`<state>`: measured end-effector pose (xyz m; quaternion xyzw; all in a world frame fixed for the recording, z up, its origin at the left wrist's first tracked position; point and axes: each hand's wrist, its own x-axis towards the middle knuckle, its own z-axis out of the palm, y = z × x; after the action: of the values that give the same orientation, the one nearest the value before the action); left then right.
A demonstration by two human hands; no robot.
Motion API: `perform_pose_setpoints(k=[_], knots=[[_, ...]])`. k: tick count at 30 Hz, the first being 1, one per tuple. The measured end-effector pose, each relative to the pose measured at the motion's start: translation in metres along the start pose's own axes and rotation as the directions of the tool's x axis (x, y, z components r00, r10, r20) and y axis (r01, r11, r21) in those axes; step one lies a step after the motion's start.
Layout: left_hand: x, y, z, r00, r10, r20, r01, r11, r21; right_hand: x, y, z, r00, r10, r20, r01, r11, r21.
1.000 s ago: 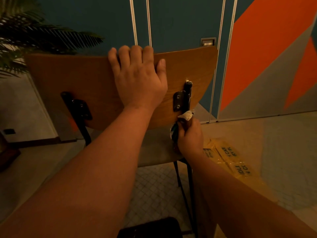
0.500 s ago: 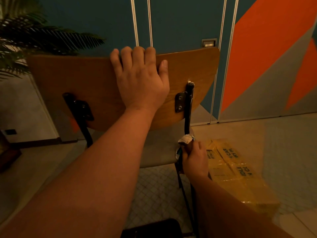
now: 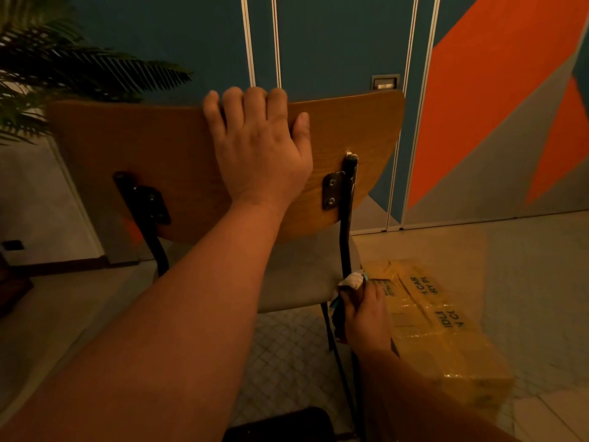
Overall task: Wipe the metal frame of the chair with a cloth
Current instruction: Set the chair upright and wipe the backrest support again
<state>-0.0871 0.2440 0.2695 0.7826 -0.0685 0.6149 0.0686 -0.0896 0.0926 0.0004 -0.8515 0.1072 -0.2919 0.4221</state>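
A chair with a wooden backrest (image 3: 350,129) and a grey seat (image 3: 296,282) stands in front of me, seen from behind. Two black metal frame posts run down it: the right post (image 3: 346,224) and the left post (image 3: 149,218). My left hand (image 3: 258,148) grips the top edge of the backrest, fingers curled over it. My right hand (image 3: 366,314) is closed around a white cloth (image 3: 352,279) wrapped on the right post at seat level. The post under the hand is hidden.
A yellow taped cardboard box (image 3: 439,330) lies on the floor right beside the chair's right rear leg. A palm plant (image 3: 63,71) stands at the far left. Blue and orange wall panels (image 3: 478,106) rise behind. A dark object (image 3: 280,425) sits at the bottom edge.
My right hand with the cloth has slid down the right post, from just under the backrest bracket to seat level. My left hand has stayed on the backrest.
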Motion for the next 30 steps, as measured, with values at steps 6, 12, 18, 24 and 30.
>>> perform_pose_setpoints(k=[6, 12, 18, 24, 30], knots=[[0.0, 0.0, 0.001, 1.0, -0.002, -0.006, 0.002, 1.0, 0.003, 0.039, -0.051, -0.01, 0.99, -0.115, -0.082, 0.112, 0.993, -0.038], [0.001, 0.001, -0.001, 1.0, -0.001, 0.012, 0.001, 1.0, 0.014, 0.049, -0.073, -0.025, 0.977, -0.141, -0.157, 0.154, 0.986, 0.069], [0.001, 0.001, -0.003, 1.0, -0.007, 0.029, 0.006, 1.0, 0.006, 0.049, -0.097, -0.05, 0.94, -0.109, -0.324, 0.223, 0.915, 0.338], [0.001, 0.002, -0.005, 0.999, -0.009, 0.038, 0.009, 1.0, -0.007, 0.078, -0.149, -0.076, 0.882, -0.118, -0.457, 0.336, 0.837, 0.432], [0.001, 0.001, -0.004, 0.999, -0.01, 0.037, 0.01, 1.0, -0.002, 0.096, -0.185, -0.075, 0.886, -0.171, -0.432, 0.318, 0.901, 0.296]])
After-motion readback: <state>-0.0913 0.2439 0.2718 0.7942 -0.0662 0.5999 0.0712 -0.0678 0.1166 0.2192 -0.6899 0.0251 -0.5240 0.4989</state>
